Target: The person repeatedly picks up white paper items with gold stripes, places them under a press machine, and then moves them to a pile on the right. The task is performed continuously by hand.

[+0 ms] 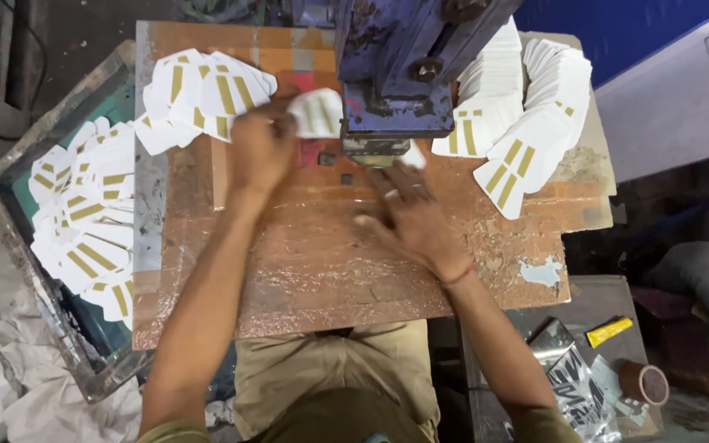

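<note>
so left hand (263, 148) pinches a white card (315, 112) by the press (400, 78), right hand (412, 215) flat w/ fingers spread, holding nothing.

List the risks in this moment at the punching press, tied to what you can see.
1. The right hand lies flat with fingertips just in front of the blue press head; if it came down, the fingers might be caught.
2. The left hand holds a white card close beside the press; it may feed in crooked.
3. The fanned cards overhang the table edge and could slide off.
</note>
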